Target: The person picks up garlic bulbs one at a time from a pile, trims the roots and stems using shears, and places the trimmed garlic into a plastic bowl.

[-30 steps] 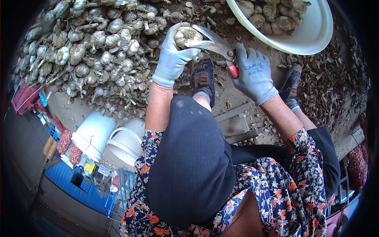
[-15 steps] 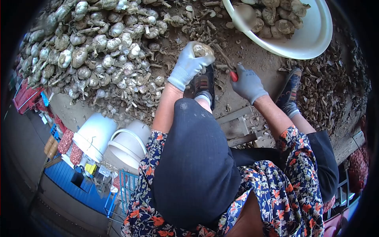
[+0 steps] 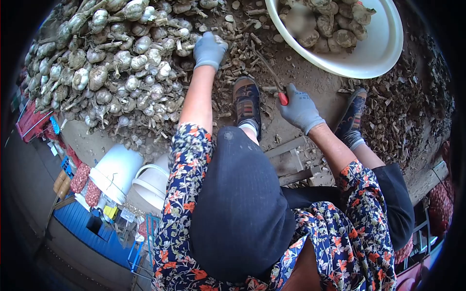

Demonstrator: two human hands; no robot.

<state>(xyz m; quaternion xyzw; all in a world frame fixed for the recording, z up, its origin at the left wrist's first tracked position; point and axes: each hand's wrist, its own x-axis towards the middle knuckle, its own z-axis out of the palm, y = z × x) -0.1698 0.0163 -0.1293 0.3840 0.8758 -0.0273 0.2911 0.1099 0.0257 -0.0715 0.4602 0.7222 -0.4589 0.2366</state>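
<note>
My left hand (image 3: 210, 50), in a grey glove, is at the right edge of the heap of garlic bulbs (image 3: 131, 63). Its fingers curl closed among bulbs and stalks; whatever they grip is mostly hidden. In my gloved right hand (image 3: 301, 108) is a knife (image 3: 270, 70) with a red handle and a long, thin, brownish blade. The blade points up and left, above the littered ground between my shoes. Up and to the right stands a white tub (image 3: 335, 67) holding several trimmed garlic bulbs (image 3: 343, 38).
Cut stalks and dry scraps (image 3: 395, 119) cover the ground at right. My shoes (image 3: 247, 99) flank a wooden frame (image 3: 286, 147). At lower left are white buckets (image 3: 116, 167) and red net sacks (image 3: 80, 178). A blurred smear lies over part of the tub.
My left hand has moved up and left to the heap, and the garlic bulb it held is no longer in view there. My right hand, still with the knife, has shifted slightly left and down.
</note>
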